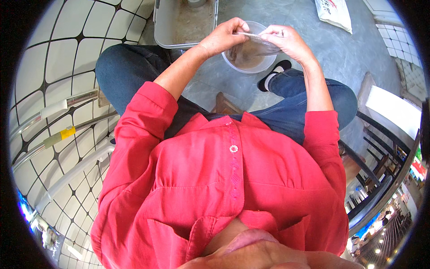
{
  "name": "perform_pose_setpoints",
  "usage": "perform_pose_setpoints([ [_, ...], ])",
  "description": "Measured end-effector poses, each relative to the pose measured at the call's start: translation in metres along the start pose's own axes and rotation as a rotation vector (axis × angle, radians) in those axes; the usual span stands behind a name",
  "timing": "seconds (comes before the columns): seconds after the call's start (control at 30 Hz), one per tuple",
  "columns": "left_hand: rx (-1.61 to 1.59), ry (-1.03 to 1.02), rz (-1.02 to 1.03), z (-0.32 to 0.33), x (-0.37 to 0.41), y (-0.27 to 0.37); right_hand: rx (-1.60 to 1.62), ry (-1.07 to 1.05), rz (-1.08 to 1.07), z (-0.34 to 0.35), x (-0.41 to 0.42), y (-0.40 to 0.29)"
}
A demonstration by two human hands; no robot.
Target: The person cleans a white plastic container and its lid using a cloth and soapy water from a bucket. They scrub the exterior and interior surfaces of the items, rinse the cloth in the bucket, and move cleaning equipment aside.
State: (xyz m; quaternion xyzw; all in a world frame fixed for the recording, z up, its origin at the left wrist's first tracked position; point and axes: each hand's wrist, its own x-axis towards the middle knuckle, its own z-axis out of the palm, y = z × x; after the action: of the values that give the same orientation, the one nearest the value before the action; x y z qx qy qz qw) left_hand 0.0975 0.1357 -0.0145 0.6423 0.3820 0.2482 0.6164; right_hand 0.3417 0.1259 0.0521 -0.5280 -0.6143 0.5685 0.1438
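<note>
Both hands are raised over a round clear plastic tub (250, 70) on the floor, which holds murky brownish water. My left hand (231, 32) pinches one end of a thin greyish-brown piece (265, 46), probably cloth or mesh. My right hand (284, 39) grips the other end between thumb and fingers. Between the hands its upper edge is stretched, and the rest hangs down over the tub's right side. A brownish lump shows at the left inside the tub; what it is cannot be told.
A large rectangular translucent bin (184, 46) with brownish contents stands at the upper left. A white printed bag (334, 15) lies on the grey floor (292, 20). Metal poles (55, 138) lean along the tiled wall (62, 59). At right is a dark slatted chair (386, 134).
</note>
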Motion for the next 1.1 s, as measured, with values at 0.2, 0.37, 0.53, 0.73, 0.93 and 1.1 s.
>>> perform_pose_setpoints([
  [0.2, 0.362, -0.097, -0.062, -0.003, -0.007, -0.014, -0.09, 0.149, -0.248, 0.01, 0.01, 0.025],
  [0.37, 0.379, -0.03, 0.024, -0.015, -0.004, -0.051, 0.246, 0.166, -0.067, 0.008, 0.016, 0.035],
  [0.53, 0.12, 0.096, -0.028, -0.005, 0.0, -0.021, 0.17, 0.213, -0.064, 0.019, 0.009, 0.014],
  [0.73, 0.117, 0.121, 0.136, 0.016, 0.003, 0.0, -0.182, 0.205, -0.254, 0.045, 0.036, 0.046],
  [0.93, 0.621, 0.394, 0.252, 0.015, 0.004, 0.0, -0.183, 0.228, -0.134, 0.055, 0.08, 0.104],
  [1.1, 0.204, 0.395, -0.107, 0.002, 0.005, -0.006, -0.513, 0.099, 0.094, 0.102, 0.122, 0.195],
])
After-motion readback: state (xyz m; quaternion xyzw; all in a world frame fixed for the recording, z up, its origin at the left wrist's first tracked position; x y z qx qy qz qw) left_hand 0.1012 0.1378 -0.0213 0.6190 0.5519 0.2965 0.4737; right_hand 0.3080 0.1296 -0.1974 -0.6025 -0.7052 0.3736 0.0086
